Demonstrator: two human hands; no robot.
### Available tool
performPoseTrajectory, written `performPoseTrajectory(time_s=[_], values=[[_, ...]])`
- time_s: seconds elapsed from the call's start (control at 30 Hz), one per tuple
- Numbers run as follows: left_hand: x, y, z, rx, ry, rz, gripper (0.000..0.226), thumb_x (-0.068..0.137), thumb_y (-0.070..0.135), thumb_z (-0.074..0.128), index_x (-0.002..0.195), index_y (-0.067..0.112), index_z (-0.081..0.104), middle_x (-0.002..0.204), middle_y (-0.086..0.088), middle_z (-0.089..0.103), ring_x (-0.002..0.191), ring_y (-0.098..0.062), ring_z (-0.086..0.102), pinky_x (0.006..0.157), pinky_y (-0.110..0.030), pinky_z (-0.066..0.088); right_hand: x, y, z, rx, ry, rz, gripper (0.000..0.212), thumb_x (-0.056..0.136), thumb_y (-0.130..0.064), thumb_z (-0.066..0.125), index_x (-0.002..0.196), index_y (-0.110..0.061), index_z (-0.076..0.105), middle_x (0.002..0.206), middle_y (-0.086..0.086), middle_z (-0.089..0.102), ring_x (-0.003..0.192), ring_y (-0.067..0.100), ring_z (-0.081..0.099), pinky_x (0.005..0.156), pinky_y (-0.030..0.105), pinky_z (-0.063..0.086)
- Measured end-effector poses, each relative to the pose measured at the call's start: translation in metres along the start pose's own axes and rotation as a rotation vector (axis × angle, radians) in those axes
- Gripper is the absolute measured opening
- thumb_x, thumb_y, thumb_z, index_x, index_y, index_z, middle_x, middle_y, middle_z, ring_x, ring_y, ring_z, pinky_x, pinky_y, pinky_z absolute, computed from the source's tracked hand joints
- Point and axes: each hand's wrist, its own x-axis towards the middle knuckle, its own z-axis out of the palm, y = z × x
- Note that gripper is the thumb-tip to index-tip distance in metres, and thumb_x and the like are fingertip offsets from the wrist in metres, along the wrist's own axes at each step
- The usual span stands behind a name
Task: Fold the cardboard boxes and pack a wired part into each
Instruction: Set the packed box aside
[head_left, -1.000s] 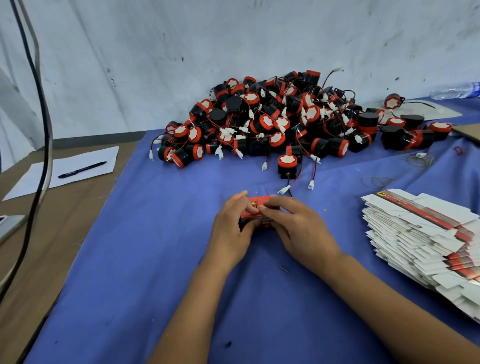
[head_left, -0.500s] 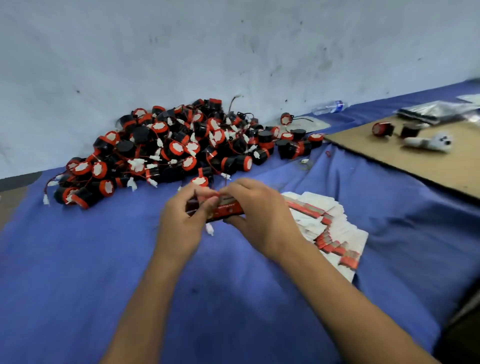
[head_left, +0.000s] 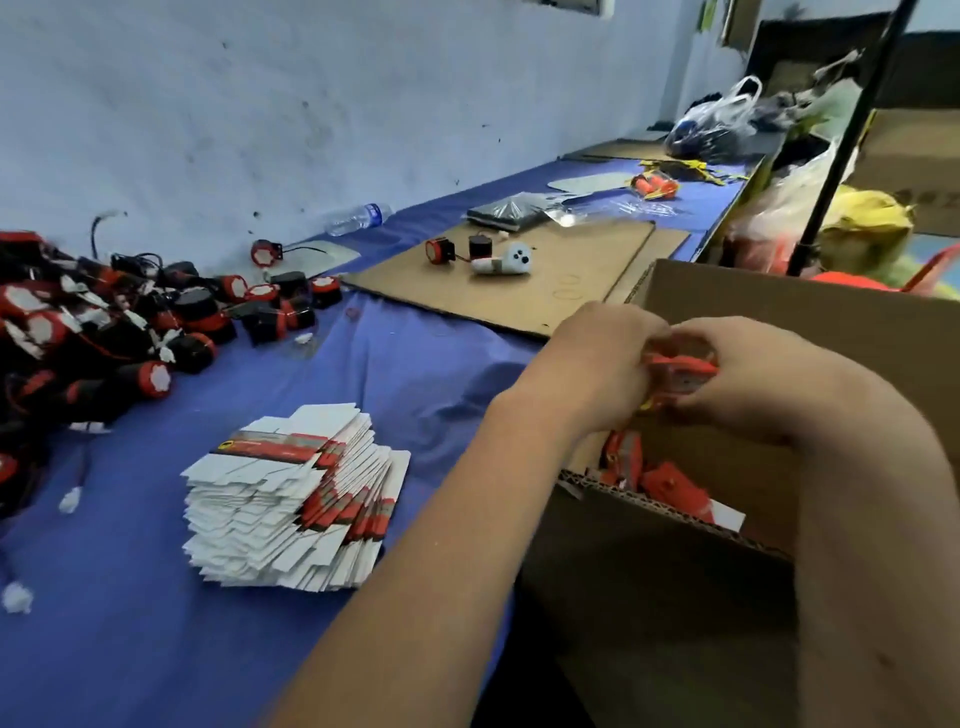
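Both hands, left hand (head_left: 597, 364) and right hand (head_left: 769, 379), grip small red box (head_left: 683, 371) above open carton (head_left: 675, 561), right of frame.

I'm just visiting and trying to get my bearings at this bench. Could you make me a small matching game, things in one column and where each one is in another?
Things:
1. stack of flat boxes
2. small red box
3. water bottle
4. pile of wired parts

Places:
A. lying by the wall
B. held in both hands over the big carton
C. far left of the blue cloth
D. on the blue cloth, left of the carton

Pairs: 1-D, 2-B, 3-A, 4-C
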Motion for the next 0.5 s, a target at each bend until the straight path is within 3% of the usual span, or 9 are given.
performPoseTrajectory(time_s=[0.07,0.13,0.27,0.33,0.4,0.5], values=[[-0.004,-0.009,0.007,-0.034,-0.013,-0.061,0.02,0.098,0.02,0.067,0.115,0.019,0.075,0.114,-0.005,0.073,0.106,-0.024,0.064,0.086,-0.033,0.048,0.003,-0.001,0.006,0.015,0.027,-0.026,0.059,0.078,-0.033,0.084,0.132,-0.026,0.06,0.13,0.008,0.065,0.116,0.03,0.06,0.1,0.041,0.05],[-0.018,-0.027,0.006,-0.148,0.112,-0.105,0.016,0.098,0.024,0.068,0.111,0.02,0.076,0.112,-0.002,0.074,0.105,-0.019,0.064,0.088,-0.034,0.049,0.005,-0.012,0.01,0.074,0.147,-0.053,0.075,0.081,-0.041,0.082,0.146,-0.026,0.05,0.144,0.007,0.056,0.129,0.031,0.053,0.1,0.041,0.047],[-0.068,-0.085,-0.003,-0.151,0.355,-0.349,0.006,0.094,0.023,0.072,0.096,0.022,0.077,0.104,0.0,0.074,0.101,-0.018,0.064,0.086,-0.037,0.049,0.005,-0.069,0.033,0.203,0.287,-0.219,0.058,0.083,-0.043,0.079,0.135,-0.025,0.059,0.125,0.007,0.066,0.112,0.028,0.063,0.087,0.039,0.054],[-0.104,-0.12,-0.01,-0.073,0.407,-0.54,0.009,0.089,0.015,0.071,0.094,0.019,0.077,0.106,-0.005,0.074,0.104,-0.023,0.065,0.091,-0.037,0.047,0.009,-0.112,0.058,0.275,0.211,-0.368,0.048,0.083,-0.04,0.077,0.124,-0.02,0.066,0.113,0.006,0.07,0.101,0.028,0.066,0.087,0.044,0.057],[-0.142,-0.154,-0.02,0.028,0.451,-0.785,0.018,0.087,0.011,0.067,0.101,0.016,0.076,0.111,-0.01,0.072,0.109,-0.029,0.063,0.091,-0.036,0.045,0.016,-0.159,0.092,0.28,0.019,-0.498,0.045,0.083,-0.042,0.077,0.118,-0.014,0.069,0.106,0.007,0.071,0.097,0.029,0.068,0.085,0.045,0.057],[-0.189,-0.196,-0.033,0.141,0.444,-1.144,0.034,0.089,0.018,0.061,0.122,0.017,0.068,0.123,-0.018,0.065,0.121,-0.04,0.055,0.093,-0.039,0.043,0.033,-0.216,0.151,0.134,-0.189,-0.633,0.059,0.084,-0.055,0.074,0.122,-0.01,0.066,0.118,0.011,0.069,0.113,0.031,0.061,0.095,0.043,0.051]])
